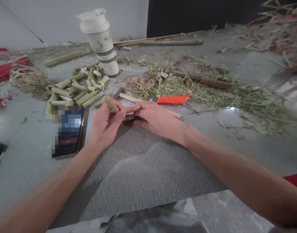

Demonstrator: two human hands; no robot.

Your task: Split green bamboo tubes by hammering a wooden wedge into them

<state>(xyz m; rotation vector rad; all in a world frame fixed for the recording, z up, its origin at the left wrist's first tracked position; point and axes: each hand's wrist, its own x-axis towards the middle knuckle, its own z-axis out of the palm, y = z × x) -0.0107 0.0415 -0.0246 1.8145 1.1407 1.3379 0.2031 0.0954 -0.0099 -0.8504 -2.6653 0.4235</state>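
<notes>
My left hand is closed around a short, round wooden handle, its end sticking up past the thumb. Whatever continues below the handle is hidden by the fingers. My right hand meets the left fingertips, its fingers bent over a small dark piece that I cannot make out. Just beyond both hands lies a hammer with a dark head and a pale wooden handle. An orange-handled tool rests across it, its working end hidden behind my right hand.
Cut bamboo tubes are heaped behind a phone at left. A tall white lidded cup stands behind them. Green shavings spread to the right around a brown tube. A grey mat lies under my hands.
</notes>
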